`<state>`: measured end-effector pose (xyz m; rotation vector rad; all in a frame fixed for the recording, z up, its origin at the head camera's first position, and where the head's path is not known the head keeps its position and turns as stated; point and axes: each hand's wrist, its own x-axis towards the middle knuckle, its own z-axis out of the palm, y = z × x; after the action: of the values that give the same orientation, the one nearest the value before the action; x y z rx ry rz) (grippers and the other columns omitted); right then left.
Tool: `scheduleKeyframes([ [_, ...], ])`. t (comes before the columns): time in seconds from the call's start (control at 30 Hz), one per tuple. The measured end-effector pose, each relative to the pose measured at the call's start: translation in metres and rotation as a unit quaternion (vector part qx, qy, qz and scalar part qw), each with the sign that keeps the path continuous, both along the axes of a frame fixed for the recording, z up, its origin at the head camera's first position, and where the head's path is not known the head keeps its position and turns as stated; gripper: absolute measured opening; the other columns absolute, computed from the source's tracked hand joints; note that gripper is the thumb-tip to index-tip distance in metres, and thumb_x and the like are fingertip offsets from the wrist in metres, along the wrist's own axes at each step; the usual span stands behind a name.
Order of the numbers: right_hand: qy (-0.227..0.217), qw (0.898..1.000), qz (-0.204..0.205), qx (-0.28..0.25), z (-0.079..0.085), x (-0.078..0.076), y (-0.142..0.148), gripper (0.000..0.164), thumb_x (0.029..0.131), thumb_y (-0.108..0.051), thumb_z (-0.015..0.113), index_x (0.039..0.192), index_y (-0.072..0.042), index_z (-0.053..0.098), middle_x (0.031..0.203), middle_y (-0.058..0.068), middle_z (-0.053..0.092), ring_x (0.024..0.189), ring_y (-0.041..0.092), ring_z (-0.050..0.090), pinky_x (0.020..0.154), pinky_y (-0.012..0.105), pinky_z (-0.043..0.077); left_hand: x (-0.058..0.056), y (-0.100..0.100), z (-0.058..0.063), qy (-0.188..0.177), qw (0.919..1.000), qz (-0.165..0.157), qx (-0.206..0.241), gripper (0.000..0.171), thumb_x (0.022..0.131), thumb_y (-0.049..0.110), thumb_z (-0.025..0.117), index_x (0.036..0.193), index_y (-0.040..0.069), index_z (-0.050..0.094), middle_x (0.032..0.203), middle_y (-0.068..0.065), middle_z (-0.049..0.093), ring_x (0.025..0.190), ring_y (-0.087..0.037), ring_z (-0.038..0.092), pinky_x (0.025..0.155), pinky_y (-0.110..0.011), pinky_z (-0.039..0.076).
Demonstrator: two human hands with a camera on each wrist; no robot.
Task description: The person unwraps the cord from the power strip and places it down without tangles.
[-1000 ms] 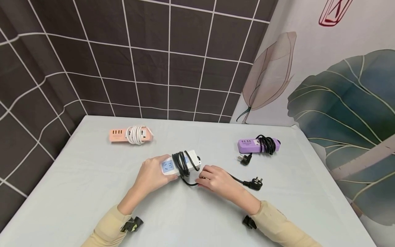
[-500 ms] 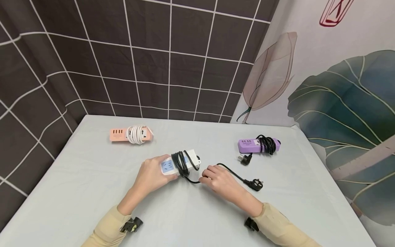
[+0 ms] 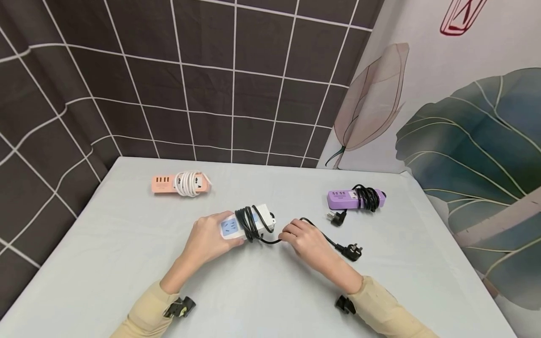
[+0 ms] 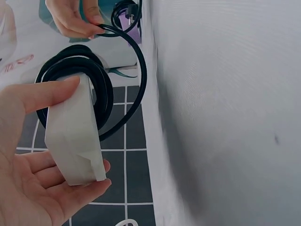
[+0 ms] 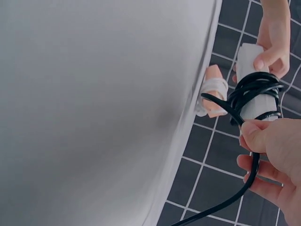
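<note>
My left hand [image 3: 208,237] grips one end of a white power strip [image 3: 265,217] with blue socket faces, thumb on one side and fingers on the other. Several turns of black cord [image 3: 248,223] wrap round the strip's middle. To its right, my right hand [image 3: 307,245] pinches the cord's loose length between thumb and fingers, clear in the right wrist view. From that hand the cord runs on to a black plug [image 3: 351,252] lying on the table. The left wrist view shows the strip's white end [image 4: 73,136] between thumb and fingers.
A pink power strip [image 3: 162,184] wound with white cord lies at the back left of the table [image 3: 253,300]. At the back right is a purple power strip [image 3: 341,200] with black cord and its plug [image 3: 336,218]. Dark checked cloth [image 3: 203,89] hangs behind.
My right hand has moved slightly right and away from the strip, drawing the cord straighter between them. The left hand and the white power strip have stayed almost still.
</note>
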<state>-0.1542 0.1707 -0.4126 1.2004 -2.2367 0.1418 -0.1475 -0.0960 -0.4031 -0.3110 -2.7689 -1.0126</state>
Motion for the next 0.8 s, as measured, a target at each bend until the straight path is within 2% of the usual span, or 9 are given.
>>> scheduleKeyframes([
  [0.3, -0.025, 0.999, -0.011, -0.028, 0.000, -0.008, 0.007, 0.026, 0.070, 0.009, 0.071, 0.087, -0.011, 0.073, 0.086, 0.000, 0.070, 0.083, 0.015, 0.062, 0.072, 0.022, 0.054, 0.000, 0.001, 0.002, -0.002, 1.0000, -0.006, -0.001, 0.067, 0.060, 0.029, 0.087, 0.117, 0.002, 0.066, 0.096, -0.014, 0.072, 0.073, -0.019, 0.061, 0.064, -0.032, 0.048],
  [0.57, -0.027, 0.998, -0.020, -0.044, -0.001, -0.013, 0.009, 0.032, 0.067, 0.013, 0.070, 0.088, -0.010, 0.073, 0.085, 0.000, 0.069, 0.083, 0.015, 0.061, 0.071, 0.023, 0.054, 0.003, 0.002, 0.003, -0.006, 0.9999, -0.008, -0.004, 0.066, 0.060, 0.030, 0.087, 0.117, 0.004, 0.066, 0.094, -0.013, 0.072, 0.071, -0.018, 0.060, 0.062, -0.031, 0.046],
  [0.8, -0.030, 0.998, -0.028, -0.057, 0.000, -0.015, 0.008, 0.027, 0.069, 0.010, 0.072, 0.087, -0.010, 0.073, 0.085, 0.000, 0.069, 0.082, 0.015, 0.061, 0.072, 0.024, 0.053, 0.005, 0.004, 0.003, -0.009, 0.9999, -0.012, 0.000, 0.066, 0.060, 0.029, 0.087, 0.117, 0.005, 0.066, 0.093, -0.011, 0.072, 0.071, -0.016, 0.059, 0.063, -0.030, 0.046],
])
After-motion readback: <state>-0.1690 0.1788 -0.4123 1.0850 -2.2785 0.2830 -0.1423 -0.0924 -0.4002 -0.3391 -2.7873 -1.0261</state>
